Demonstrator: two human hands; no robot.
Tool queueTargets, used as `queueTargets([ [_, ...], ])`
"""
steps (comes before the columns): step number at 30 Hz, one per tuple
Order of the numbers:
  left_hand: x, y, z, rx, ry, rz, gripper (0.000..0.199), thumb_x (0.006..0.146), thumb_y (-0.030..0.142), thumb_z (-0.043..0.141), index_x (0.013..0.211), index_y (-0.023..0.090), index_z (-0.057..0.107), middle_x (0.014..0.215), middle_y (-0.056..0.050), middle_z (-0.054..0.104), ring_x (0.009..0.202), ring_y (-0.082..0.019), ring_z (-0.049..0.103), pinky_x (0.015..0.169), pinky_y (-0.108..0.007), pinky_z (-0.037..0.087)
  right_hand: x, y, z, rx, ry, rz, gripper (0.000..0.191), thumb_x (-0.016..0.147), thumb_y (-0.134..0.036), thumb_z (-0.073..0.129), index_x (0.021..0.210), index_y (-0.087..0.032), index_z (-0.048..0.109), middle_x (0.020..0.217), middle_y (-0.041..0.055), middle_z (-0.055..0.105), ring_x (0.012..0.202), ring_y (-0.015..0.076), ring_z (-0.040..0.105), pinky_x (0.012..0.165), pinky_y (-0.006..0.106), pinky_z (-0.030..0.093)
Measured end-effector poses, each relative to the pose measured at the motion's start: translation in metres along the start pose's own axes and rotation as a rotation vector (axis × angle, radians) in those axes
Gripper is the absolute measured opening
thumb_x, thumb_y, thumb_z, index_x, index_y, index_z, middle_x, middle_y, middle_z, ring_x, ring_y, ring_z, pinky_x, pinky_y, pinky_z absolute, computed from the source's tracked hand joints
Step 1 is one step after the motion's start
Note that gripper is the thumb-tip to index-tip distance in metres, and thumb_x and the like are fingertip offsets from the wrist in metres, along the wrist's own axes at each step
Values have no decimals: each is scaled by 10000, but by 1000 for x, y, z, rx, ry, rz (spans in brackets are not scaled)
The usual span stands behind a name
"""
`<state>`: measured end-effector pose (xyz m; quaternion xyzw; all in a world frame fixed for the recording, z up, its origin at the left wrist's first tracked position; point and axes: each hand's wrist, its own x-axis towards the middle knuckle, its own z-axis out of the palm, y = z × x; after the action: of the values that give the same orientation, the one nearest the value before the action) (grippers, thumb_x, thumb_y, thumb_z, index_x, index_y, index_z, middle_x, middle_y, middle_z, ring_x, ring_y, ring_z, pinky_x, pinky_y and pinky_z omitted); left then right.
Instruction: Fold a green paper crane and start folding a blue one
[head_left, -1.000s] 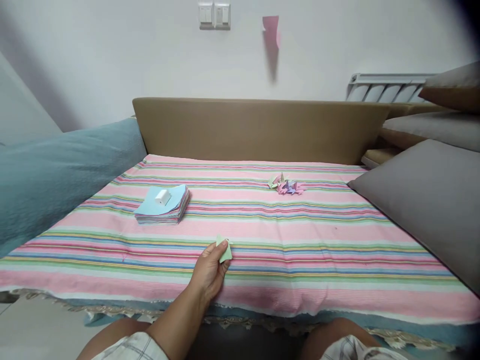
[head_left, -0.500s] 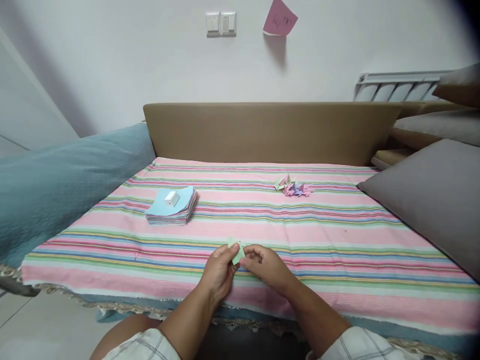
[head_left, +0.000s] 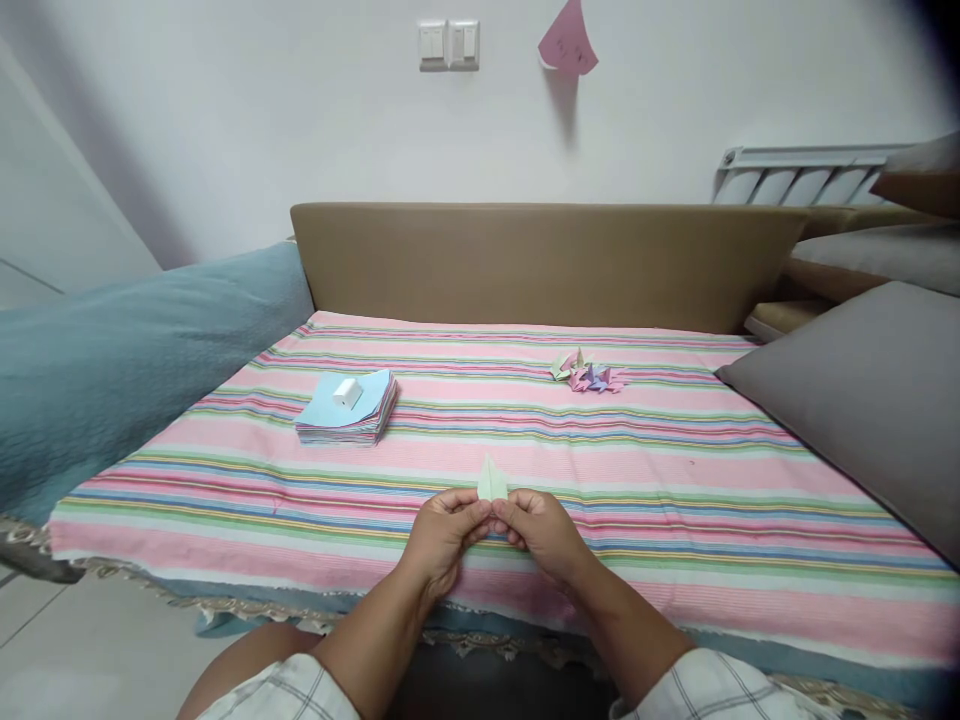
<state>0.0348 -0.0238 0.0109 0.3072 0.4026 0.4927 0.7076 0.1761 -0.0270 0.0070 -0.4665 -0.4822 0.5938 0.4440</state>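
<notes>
A small pale green folded paper (head_left: 492, 480) points away from me, its tip up and a crease down its middle. My left hand (head_left: 444, 535) pinches its lower left side. On the lower right side, my right hand (head_left: 541, 530) pinches the same paper, and the two thumbs meet at its near end. Beyond the hands, to the right, lies a cluster of folded paper pieces (head_left: 589, 374) in pink, purple and green. To the left sits a stack of coloured paper (head_left: 349, 430) with a light blue sheet on top and a small white block (head_left: 347, 393) on it.
The striped cloth (head_left: 480, 420) covers the seat, with a brown backrest (head_left: 540, 262) behind it. A blue-covered armrest (head_left: 150, 350) is at the left. Grey cushions (head_left: 870, 390) lie at the right. A pink note (head_left: 568, 42) hangs on the wall near switches (head_left: 448, 45).
The green paper has turned so its tip points away from me. My right hand has come closer to my left, and both thumbs now meet on the paper.
</notes>
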Motion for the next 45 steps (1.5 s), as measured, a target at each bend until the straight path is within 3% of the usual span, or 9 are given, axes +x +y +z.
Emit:
queueTargets([
  [5, 3, -1, -2, 90, 67, 60, 335, 427, 245, 874, 648, 99, 669, 559, -25, 652, 504, -95, 595, 494, -161, 467, 0, 1, 1, -15, -10, 10, 437, 639, -577, 657, 582, -153, 569, 545, -8, 574, 451, 71, 428, 441, 209, 339],
  [10, 2, 4, -2, 118, 78, 72, 343, 425, 277, 870, 634, 97, 665, 559, -18, 642, 466, -76, 555, 470, -161, 441, 0, 3, 0, 102, -27, -38, 401, 629, -504, 711, 830, -173, 611, 676, -16, 566, 578, 100, 515, 477, 198, 423],
  [13, 1, 4, -2, 133, 56, 59, 374, 440, 297, 864, 680, 100, 656, 564, -8, 631, 461, -68, 534, 467, -163, 432, 2, 8, -2, 143, -15, -61, 357, 650, -462, 711, 832, -175, 602, 684, -26, 552, 559, 82, 501, 508, 201, 439],
  [18, 1, -3, 0, 108, 95, 230, 399, 457, 268, 856, 687, 162, 547, 539, 70, 553, 455, -57, 490, 462, -160, 411, 8, 14, -5, 55, 125, -171, 319, 664, -460, 692, 763, -176, 588, 608, -31, 542, 544, 102, 502, 540, 235, 443],
  [21, 0, -6, 2, 125, 61, 248, 342, 500, 276, 838, 648, 153, 556, 553, 48, 571, 497, -68, 517, 517, -171, 431, 6, 12, -4, -28, 192, -237, 305, 659, -443, 698, 783, -180, 606, 649, -12, 577, 604, 133, 545, 587, 257, 460],
  [25, -2, -5, 2, 43, 54, 239, 322, 499, 264, 840, 712, 153, 625, 699, 8, 643, 641, -104, 585, 639, -207, 474, 2, 9, 1, -68, 147, -290, 280, 653, -410, 711, 802, -189, 625, 728, 15, 599, 669, 154, 576, 644, 281, 490],
  [32, -1, -1, -1, 26, 56, 235, 278, 505, 317, 835, 610, 137, 651, 744, -19, 648, 659, -122, 577, 615, -215, 471, 0, 8, -4, -92, 13, -337, 325, 666, -460, 699, 864, -205, 660, 893, 52, 612, 790, 181, 590, 708, 302, 501],
  [38, -2, -3, -5, 119, 54, 226, 257, 568, 371, 797, 619, 145, 687, 726, -22, 641, 661, -136, 569, 642, -243, 477, -2, 2, -5, -153, 40, -388, 305, 763, -483, 594, 745, -185, 659, 748, 36, 619, 710, 166, 565, 685, 292, 462],
  [45, -3, -3, -8, 432, 33, 442, 185, 728, 303, 672, 591, 178, 674, 635, -6, 573, 663, -141, 529, 655, -217, 440, -1, 8, -2, -66, 43, -286, 279, 739, -459, 624, 773, -181, 620, 657, 7, 591, 631, 143, 536, 629, 276, 447],
])
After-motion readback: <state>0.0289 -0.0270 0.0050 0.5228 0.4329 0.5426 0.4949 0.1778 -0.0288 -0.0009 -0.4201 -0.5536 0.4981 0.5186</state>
